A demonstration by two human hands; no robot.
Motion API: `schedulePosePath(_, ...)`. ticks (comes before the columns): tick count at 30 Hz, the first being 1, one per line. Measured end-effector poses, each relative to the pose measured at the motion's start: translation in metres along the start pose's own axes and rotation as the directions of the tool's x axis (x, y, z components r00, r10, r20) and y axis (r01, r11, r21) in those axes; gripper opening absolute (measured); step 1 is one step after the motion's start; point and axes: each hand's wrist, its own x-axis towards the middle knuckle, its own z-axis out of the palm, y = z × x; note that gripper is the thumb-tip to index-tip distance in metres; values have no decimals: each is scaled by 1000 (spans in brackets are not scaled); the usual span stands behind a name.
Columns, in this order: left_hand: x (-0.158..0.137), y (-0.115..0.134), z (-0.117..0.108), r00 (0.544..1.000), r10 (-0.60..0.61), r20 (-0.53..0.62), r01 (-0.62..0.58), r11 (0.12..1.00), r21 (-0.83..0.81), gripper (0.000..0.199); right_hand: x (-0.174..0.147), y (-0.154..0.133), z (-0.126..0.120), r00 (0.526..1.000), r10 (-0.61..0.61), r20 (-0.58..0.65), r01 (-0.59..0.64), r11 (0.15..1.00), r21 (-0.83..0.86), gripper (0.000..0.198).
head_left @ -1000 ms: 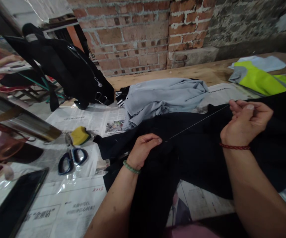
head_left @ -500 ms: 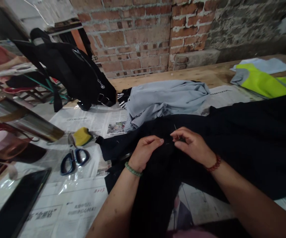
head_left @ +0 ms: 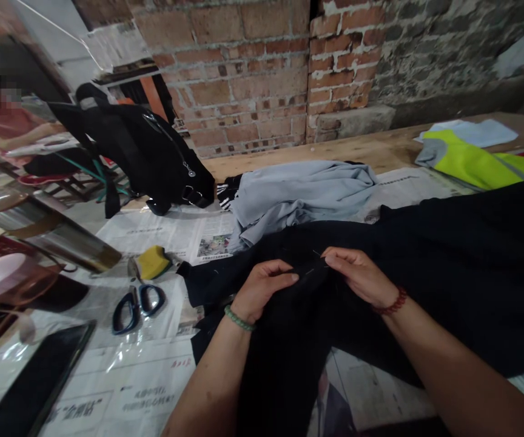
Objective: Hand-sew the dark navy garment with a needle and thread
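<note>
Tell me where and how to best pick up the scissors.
Probably by the dark blue handles, pinching both loops together from the person's near side: the scissors lie with their loops toward the person, while the blades point away, beside the yellow sponge.

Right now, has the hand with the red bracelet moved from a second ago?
Yes, leftward: the right hand was right of the gray cloth; now in front of that cloth, nearer the left hand.

Around the frame's centre, the left hand and right hand pinch dark cloth; scissors lie beside a yellow sponge at left.
</note>
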Motion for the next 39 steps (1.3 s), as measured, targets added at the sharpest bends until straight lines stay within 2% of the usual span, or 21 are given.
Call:
schedulePosePath(3, -1, 1, -3, 999, 32, 11, -32, 999, 6, 20, -1, -2, -3, 999, -35, -41, 40, 991, 124, 21)
schedulePosePath(7, -3, 3, 0, 989, 139, -40, -137, 989, 53, 17, -1, -7, -7, 1000, -22, 6, 20, 983, 181, 23)
schedulePosePath(12, -6, 4, 7, 976, 214, -30, -205, 963, 176, 12, 1, -6, -5, 995, 73, 72, -75, 997, 22, 20)
schedulePosePath(14, -6, 3, 8, 976, 217, -19, -209, 958, 196, 12, 2, -5, -4, 992, 51, 112, -47, 998, -45, 23)
schedulePosePath(17, -5, 1, 9, 977, 212, -5, -205, 953, 225, 12, 3, -5, -3, 988, 31, 152, -16, 995, -102, 38)
schedulePosePath(20, -5, 0, 8, 966, 260, 19, -254, 925, 281, 10, 4, -6, -4, 987, 55, 148, -24, 978, -206, 26)
schedulePosePath(24, -8, 5, 7, 900, 410, 149, -435, 814, 385, 6, 4, -5, -6, 998, -57, 36, 66, 941, -333, 18)
schedulePosePath(28, -11, 9, 7, 863, 443, 244, -505, 750, 426, 6, 3, -4, -8, 990, -143, -16, 128, 926, -356, 18)
schedulePosePath(35, -8, 5, 8, 849, 473, 235, -521, 677, 519, 6, 4, -6, -10, 941, -257, 218, 332, 822, -462, 19)
schedulePosePath(39, -7, 4, 9, 855, 468, 224, -506, 661, 554, 7, 4, -4, -10, 927, -263, 268, 367, 787, -496, 20)
